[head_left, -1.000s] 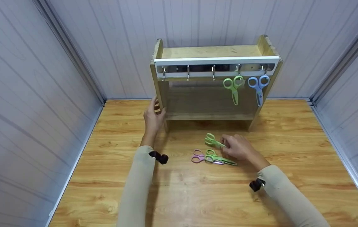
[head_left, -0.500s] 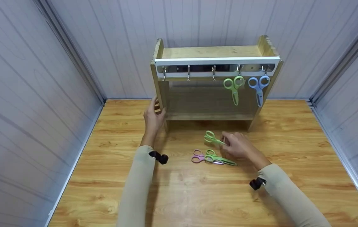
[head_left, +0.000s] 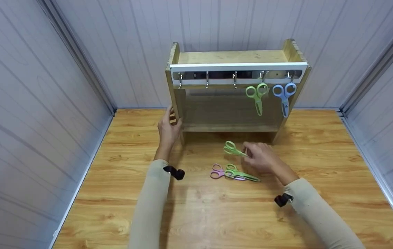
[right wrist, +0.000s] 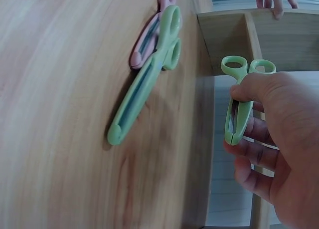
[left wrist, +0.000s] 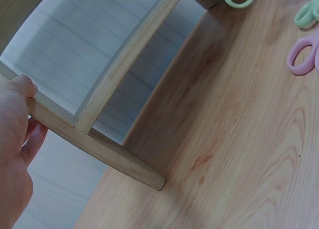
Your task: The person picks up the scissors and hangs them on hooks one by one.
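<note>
My left hand point(head_left: 169, 129) grips the left side panel of a wooden shelf point(head_left: 231, 128), its thumb in front and its fingers behind. Green scissors point(right wrist: 240, 102) are pinched by the blade end between thumb and fingers of my right hand point(head_left: 261, 157), loops pointing left in the head view, just in front of the shelf. Below them on the table lie another pair of green scissors point(head_left: 243, 174), partly covering pink scissors point(head_left: 217, 171). From the hook rail point(head_left: 234, 81) on the shelf hang a green pair of scissors point(head_left: 258, 98) and blue scissors point(head_left: 284, 98), on the two right-hand hooks.
The three left hooks point(head_left: 207, 80) of the rail hold nothing. Wood-grain tabletop point(head_left: 196, 214) spreads in front of the shelf. Pale panelled walls point(head_left: 37, 121) enclose the left, back and right sides, the back one close behind the shelf.
My right hand has moved slightly away from me, toward the shelf, carrying the green scissors. The left hand, the shelf and the scissors on the table have stayed in place.
</note>
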Motion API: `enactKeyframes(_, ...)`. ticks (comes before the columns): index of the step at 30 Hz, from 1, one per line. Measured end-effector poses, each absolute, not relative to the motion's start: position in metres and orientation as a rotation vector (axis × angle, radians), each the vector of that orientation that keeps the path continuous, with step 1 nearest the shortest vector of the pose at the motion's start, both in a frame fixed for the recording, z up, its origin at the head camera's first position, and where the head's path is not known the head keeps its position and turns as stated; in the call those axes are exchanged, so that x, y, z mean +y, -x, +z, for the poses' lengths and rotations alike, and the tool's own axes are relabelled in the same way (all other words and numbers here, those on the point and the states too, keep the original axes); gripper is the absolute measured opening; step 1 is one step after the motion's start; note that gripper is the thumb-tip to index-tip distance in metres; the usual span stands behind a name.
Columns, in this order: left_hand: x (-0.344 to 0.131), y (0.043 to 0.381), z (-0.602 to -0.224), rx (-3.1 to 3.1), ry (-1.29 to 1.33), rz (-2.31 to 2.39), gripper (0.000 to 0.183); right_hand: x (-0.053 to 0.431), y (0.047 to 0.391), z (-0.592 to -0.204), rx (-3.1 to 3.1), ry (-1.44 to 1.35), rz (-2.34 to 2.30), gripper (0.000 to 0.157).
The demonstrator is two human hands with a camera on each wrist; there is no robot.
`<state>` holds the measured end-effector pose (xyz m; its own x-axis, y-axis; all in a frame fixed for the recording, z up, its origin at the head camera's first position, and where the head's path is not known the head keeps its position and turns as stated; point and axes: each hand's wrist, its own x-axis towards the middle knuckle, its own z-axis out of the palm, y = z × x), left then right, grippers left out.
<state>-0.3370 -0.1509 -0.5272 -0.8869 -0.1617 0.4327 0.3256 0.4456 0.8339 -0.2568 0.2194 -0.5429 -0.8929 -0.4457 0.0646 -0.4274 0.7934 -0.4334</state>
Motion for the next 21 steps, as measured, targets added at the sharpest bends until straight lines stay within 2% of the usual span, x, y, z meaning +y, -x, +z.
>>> enactKeyframes(21,-0.151,0.336,-0.526,-2.232,0.152,-1.466,0.059,0.220,0.258,-0.527,3.052,0.814,-0.655,0.016)
